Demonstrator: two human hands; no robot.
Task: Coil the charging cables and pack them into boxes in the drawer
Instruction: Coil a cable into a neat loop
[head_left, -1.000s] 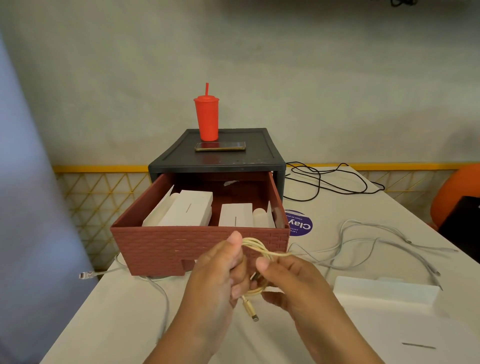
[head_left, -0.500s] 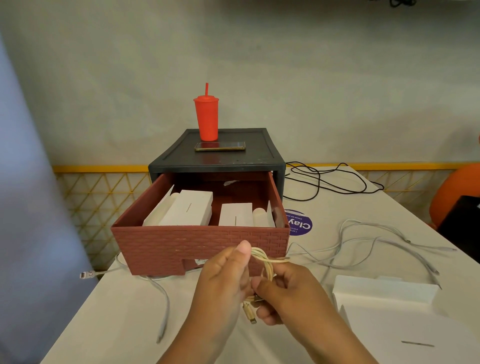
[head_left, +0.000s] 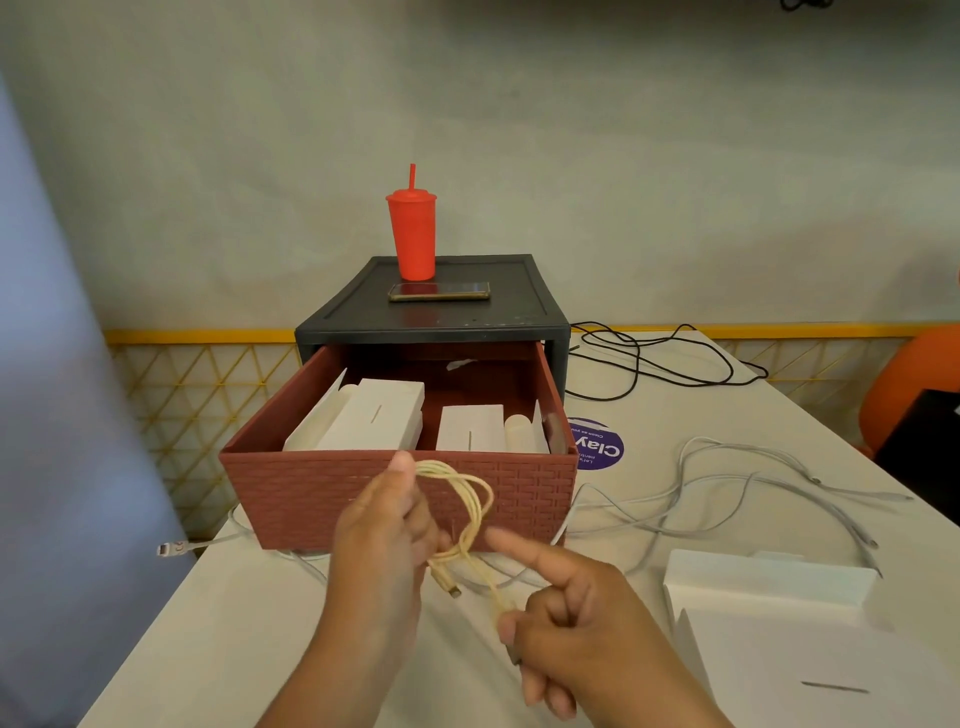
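My left hand (head_left: 384, 540) holds a loop of cream charging cable (head_left: 475, 499) in front of the open brick-red drawer (head_left: 322, 488). Its plug end dangles below the loop. My right hand (head_left: 566, 629) pinches the cable's loose tail lower down, index finger pointing out. Inside the drawer stand white boxes (head_left: 379, 415), with another white box (head_left: 470, 428) to their right. An open white box (head_left: 769, 577) lies on the table to the right.
Loose white cables (head_left: 727, 488) sprawl across the table right of the drawer; another white cable's plug (head_left: 169, 548) hangs off the left edge. A black cable (head_left: 654, 358) lies behind. A red cup (head_left: 412, 234) and a phone (head_left: 439, 291) rest on the dark cabinet (head_left: 332, 325).
My right hand has pulled away from the loop, down and to the right, drawing the cable's tail out. My left hand keeps the coil raised.
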